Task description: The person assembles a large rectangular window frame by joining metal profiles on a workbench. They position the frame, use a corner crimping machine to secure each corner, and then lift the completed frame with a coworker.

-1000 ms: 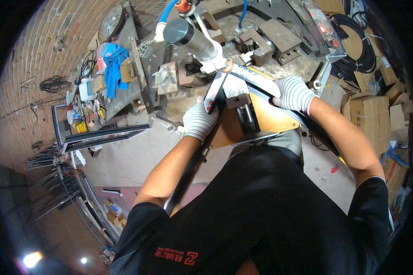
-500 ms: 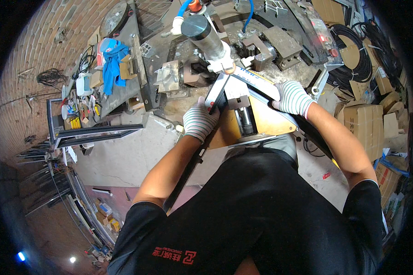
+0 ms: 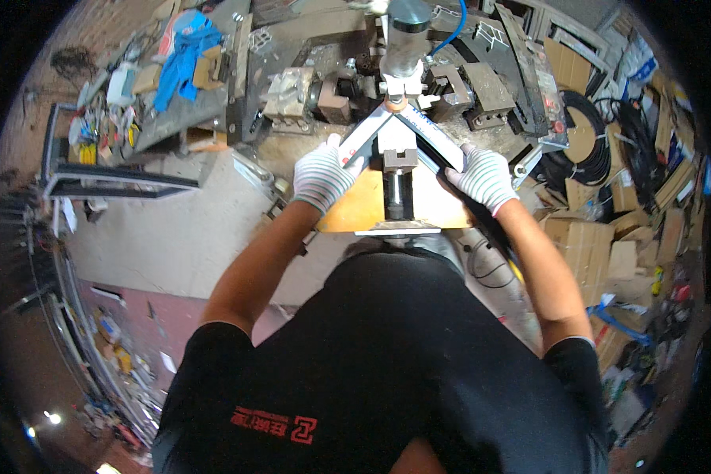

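Since half a second ago your view has swung round: the cylinder now stands almost straight ahead of you, and your left hand and right hand sit nearly level, where the right one was higher. You wear white gloves with thin stripes on both.

Your left fingers are clamped round the left bar, thumb on the outer side; your right fingers are clamped round the right bar in much the same way. Both bars have pale top faces and dark sides. They slant inward, away from you, and meet in a corner at the foot of the cylinder. The right bar's dark length runs on past your hand, beside your forearm.

Between the bars, nearer you, is a slotted block, with a tan plate spread on either side. To your left, a blue cloth lies on a cluttered tabletop; to your right, a black coil rests near a cardboard box.
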### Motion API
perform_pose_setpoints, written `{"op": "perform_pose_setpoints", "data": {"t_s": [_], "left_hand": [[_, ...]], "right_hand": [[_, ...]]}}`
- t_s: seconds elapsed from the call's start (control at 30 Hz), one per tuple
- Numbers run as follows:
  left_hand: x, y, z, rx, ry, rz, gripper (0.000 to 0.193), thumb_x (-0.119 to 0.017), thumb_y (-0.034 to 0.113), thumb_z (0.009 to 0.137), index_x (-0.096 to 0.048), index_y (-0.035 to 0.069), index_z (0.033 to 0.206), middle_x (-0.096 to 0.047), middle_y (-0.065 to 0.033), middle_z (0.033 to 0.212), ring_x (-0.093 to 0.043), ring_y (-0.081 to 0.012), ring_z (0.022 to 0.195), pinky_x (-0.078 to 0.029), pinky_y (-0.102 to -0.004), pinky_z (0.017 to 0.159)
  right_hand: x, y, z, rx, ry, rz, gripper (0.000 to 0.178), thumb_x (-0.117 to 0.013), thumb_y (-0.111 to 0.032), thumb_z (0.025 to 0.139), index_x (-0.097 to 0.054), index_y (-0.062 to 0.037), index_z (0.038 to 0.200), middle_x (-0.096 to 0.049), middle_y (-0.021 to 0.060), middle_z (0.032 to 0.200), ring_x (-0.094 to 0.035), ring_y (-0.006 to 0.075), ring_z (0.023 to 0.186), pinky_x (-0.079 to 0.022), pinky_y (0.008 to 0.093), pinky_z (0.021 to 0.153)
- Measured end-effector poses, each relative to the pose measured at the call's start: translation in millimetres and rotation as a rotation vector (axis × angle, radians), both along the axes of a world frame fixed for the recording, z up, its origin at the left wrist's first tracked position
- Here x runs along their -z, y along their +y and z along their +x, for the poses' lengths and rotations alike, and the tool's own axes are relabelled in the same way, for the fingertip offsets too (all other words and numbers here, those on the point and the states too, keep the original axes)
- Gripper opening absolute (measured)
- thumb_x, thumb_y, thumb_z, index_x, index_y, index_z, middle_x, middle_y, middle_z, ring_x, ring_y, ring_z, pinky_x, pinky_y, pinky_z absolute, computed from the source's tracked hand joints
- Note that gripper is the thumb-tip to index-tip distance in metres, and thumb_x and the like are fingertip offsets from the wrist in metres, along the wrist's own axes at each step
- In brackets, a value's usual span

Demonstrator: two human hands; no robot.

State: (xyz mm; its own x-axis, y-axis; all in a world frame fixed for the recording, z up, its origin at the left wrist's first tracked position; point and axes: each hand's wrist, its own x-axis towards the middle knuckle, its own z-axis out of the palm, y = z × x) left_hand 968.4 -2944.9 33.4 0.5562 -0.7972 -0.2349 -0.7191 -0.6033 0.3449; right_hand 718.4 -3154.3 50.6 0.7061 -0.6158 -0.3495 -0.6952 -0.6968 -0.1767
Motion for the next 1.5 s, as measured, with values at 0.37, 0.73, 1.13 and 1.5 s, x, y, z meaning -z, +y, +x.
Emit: {"op": "perform_pose_setpoints", "data": {"t_s": [0.37, 0.73, 1.13, 1.5], "left_hand": [[-9, -2, -1, -0.057, -0.014, -0.822, 0.034, -0.082, 0.019, 0.091, -0.068, 0.001, 0.116, -0.068, -0.0157, 0.108, -0.069, -0.0283, 0.097, -0.058, -0.0388, 0.087], [-127, -115, 18, 0.195, -0.496, -0.812, 0.073, -0.087, 0.062, 0.073, -0.074, 0.003, 0.114, -0.073, -0.0186, 0.105, -0.071, -0.0366, 0.098, -0.059, -0.0448, 0.092], [-62, 35, 75, -0.177, -0.389, -0.822, 0.024, -0.085, 0.016, 0.087, -0.072, 0.006, 0.104, -0.068, -0.011, 0.096, -0.064, -0.0269, 0.082, -0.054, -0.0394, 0.078], [12, 183, -2, -0.22, -0.117, -0.309, 0.058, -0.097, 0.038, 0.073, -0.068, 0.0, 0.105, -0.066, -0.019, 0.099, -0.066, -0.039, 0.092, -0.055, -0.0495, 0.08]], "right_hand": [[5, 20, 0, 0.113, -0.079, -0.092, 0.056, -0.074, -0.058, 0.086, -0.071, -0.0042, 0.102, -0.076, 0.0238, 0.091, -0.076, 0.0413, 0.09, -0.059, 0.0483, 0.084], [3, 19, 1, 0.145, -0.047, -0.064, 0.056, -0.075, -0.057, 0.084, -0.073, -0.0086, 0.112, -0.078, 0.0222, 0.099, -0.076, 0.041, 0.095, -0.058, 0.0486, 0.087], [-4, 12, 3, 0.106, -0.005, -0.008, 0.057, -0.071, -0.058, 0.087, -0.071, -0.0045, 0.106, -0.077, 0.0227, 0.093, -0.076, 0.0404, 0.092, -0.059, 0.0501, 0.087], [11, 10, 4, 0.08, -0.045, -0.048, 0.058, -0.074, -0.061, 0.087, -0.073, -0.0067, 0.109, -0.076, 0.0226, 0.091, -0.075, 0.0413, 0.086, -0.059, 0.049, 0.08]]}}
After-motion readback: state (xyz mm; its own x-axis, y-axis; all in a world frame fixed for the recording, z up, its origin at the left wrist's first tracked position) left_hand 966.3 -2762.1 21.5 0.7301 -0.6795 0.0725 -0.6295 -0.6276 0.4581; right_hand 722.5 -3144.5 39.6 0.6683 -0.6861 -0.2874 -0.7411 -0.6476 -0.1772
